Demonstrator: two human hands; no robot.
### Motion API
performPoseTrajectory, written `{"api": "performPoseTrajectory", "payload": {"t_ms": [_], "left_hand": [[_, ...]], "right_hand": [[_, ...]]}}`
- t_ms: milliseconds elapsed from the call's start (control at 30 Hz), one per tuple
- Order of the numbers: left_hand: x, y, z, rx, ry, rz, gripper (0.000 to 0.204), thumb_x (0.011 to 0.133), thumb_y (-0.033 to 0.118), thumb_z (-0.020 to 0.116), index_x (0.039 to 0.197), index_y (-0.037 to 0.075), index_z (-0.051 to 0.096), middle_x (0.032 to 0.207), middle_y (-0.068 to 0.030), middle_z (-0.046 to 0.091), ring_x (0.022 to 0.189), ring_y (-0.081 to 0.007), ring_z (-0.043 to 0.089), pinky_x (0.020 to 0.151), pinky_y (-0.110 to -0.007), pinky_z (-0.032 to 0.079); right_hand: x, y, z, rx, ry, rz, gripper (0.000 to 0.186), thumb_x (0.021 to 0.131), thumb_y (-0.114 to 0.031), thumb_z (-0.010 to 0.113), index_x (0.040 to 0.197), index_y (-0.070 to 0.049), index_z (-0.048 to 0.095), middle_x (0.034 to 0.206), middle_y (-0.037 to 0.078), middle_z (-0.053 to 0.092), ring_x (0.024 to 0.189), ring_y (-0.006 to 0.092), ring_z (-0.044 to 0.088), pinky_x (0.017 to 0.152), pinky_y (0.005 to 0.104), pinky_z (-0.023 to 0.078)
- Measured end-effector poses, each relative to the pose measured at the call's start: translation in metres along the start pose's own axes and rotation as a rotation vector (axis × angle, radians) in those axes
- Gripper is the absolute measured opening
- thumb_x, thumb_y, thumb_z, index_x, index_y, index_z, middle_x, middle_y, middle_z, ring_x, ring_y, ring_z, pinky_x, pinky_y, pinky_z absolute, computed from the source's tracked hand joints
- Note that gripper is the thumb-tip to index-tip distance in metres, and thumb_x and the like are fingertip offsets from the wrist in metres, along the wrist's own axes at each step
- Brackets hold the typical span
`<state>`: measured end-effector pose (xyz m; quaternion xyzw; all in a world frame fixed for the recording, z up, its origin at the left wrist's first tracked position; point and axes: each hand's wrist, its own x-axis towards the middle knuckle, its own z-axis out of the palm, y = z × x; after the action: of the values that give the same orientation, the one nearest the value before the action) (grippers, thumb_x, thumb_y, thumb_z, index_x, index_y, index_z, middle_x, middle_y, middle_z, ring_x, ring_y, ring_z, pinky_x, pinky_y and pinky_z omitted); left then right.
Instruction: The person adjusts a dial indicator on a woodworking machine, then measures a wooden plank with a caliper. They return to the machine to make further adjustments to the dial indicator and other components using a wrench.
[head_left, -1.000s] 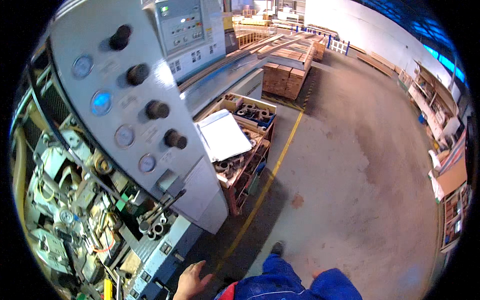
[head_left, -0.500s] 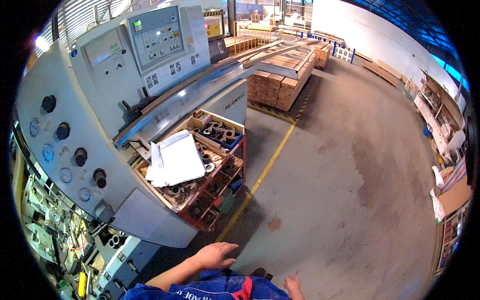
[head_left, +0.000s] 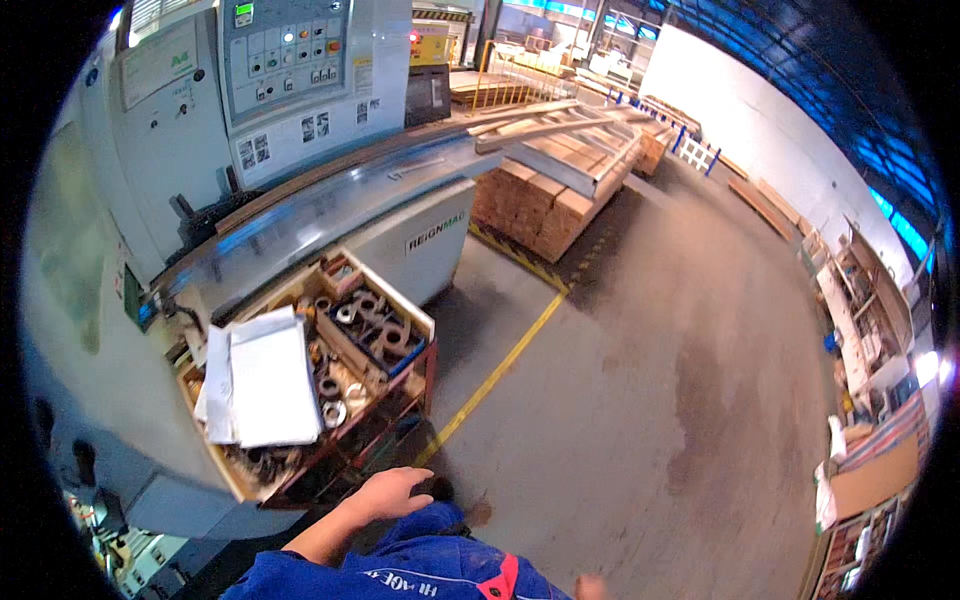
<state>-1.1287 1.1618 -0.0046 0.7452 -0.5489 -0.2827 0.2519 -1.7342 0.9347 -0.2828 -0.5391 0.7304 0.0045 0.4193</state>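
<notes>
Head view shows a big grey machine [head_left: 330, 200] with a wooden cart [head_left: 405, 310] of metal rings standing against its front. Stacked planks [head_left: 545, 205] sit beyond the cart. White papers [head_left: 265, 385] lie on the cart's near half. Just below the cart, the left hand [head_left: 392, 492] hangs loosely open, holding nothing. The right hand [head_left: 590, 585] barely shows at the lower edge; its grip cannot be told.

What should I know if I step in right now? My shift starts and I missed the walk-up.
Left hand: bare, palm down, holding nothing, just off the near corner of the wooden parts tray.
Right hand: only a sliver at the lower edge; state unclear.
Tray sits on a red cart beside the grey machine; it holds metal rings and a stack of white papers.
Nothing is picked up; tray contents look untouched.
</notes>
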Motion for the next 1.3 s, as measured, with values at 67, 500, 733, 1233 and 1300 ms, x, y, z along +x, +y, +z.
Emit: {"api": "performPoseTrajectory", "payload": {"t_ms": [67,500,733,1233,1300], "left_hand": [[0.062,-0.008,-0.034,0.030,0.065,0.015,0.057,0.094,0.040,0.070,0.140,0.007,0.060,0.128,-0.0221,0.068,0.118,-0.0406,0.065,0.100,-0.048,0.054],[0.439,-0.035,-0.211,0.139,0.346,0.047,0.051,0.093,0.033,0.073,0.136,0.008,0.063,0.127,-0.0171,0.069,0.120,-0.0375,0.064,0.104,-0.044,0.052],[0.543,-0.076,-0.280,0.201,0.490,-0.312,0.049,0.092,0.031,0.072,0.133,0.004,0.065,0.131,-0.0187,0.067,0.123,-0.0368,0.063,0.106,-0.045,0.050],[0.777,-0.318,-0.450,0.400,0.726,-0.702,0.056,0.090,0.020,0.073,0.142,0.005,0.056,0.142,-0.0190,0.060,0.131,-0.0401,0.055,0.112,-0.048,0.044],[0.849,-0.367,-0.480,0.436,0.745,-0.624,0.048,0.090,0.012,0.068,0.136,0.003,0.058,0.140,-0.0199,0.059,0.128,-0.0412,0.055,0.109,-0.050,0.045]], "right_hand": [[0.013,-0.066,0.009,0.041,-0.081,0.089,0.022,0.088,-0.021,0.073,0.091,0.000,0.073,0.083,0.015,0.071,0.069,0.0223,0.067,0.060,0.0417,0.055],[0.196,-0.434,0.096,0.229,-0.293,0.057,0.019,0.088,-0.019,0.069,0.087,-0.001,0.069,0.076,0.013,0.066,0.062,0.0217,0.062,0.053,0.0410,0.051],[0.402,-0.548,0.032,0.218,-0.272,0.086,0.017,0.088,-0.018,0.067,0.085,-0.001,0.066,0.072,0.011,0.063,0.058,0.0214,0.059,0.049,0.0407,0.048],[0.601,-1.121,0.062,0.272,-0.224,-0.508,0.023,0.098,-0.012,0.066,0.118,-0.001,0.067,0.092,0.007,0.070,0.072,0.0165,0.065,0.063,0.0325,0.053],[0.656,-1.078,0.056,0.089,-0.144,-0.555,0.026,0.096,-0.014,0.069,0.117,0.000,0.068,0.094,0.007,0.071,0.071,0.0175,0.065,0.061,0.0330,0.053]]}}
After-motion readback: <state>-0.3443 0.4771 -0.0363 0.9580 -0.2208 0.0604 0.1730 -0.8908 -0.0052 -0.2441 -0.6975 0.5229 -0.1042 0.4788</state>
